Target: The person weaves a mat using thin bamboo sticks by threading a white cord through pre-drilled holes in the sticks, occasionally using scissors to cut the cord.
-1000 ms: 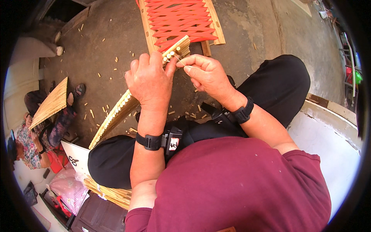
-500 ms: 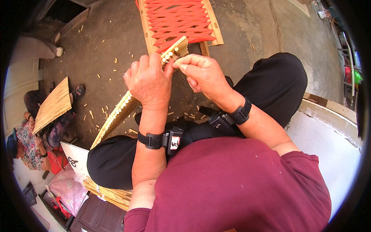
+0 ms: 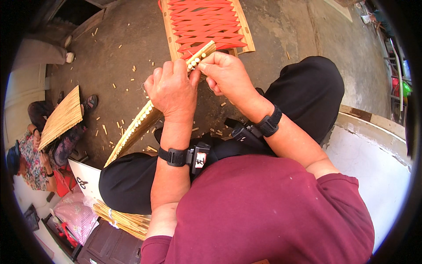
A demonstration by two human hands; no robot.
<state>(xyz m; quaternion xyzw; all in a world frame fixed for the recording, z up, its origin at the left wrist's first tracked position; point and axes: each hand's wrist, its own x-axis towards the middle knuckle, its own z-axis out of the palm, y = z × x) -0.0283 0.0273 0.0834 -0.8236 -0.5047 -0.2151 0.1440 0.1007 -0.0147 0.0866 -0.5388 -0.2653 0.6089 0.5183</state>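
A mat of pale, straw-coloured stalks (image 3: 140,125) curves from beside my left knee up to my hands, its row of round cut ends along the edge. My left hand (image 3: 172,90) is closed around the upper part of this mat, thumb pressed near the cut ends. Right beside that thumb, my right hand (image 3: 227,75) is closed in a pinch against the stalk ends. A fine thread runs to its fingertips, though now it is mostly hidden. Beyond both hands, the top stalks stick up past my fingers.
Ahead stands a wooden frame strung with red straps (image 3: 206,26). Short stalk offcuts (image 3: 104,129) litter the floor. At left a seated person holds another stalk mat (image 3: 61,119). A tied stalk bundle (image 3: 123,220) lies beside my left thigh; a white low wall (image 3: 365,154) is at right.
My right hand has drawn in closer to the stalk ends, so the thread stretched between them shows less. My left hand keeps its hold, shifted slightly rightward in view.
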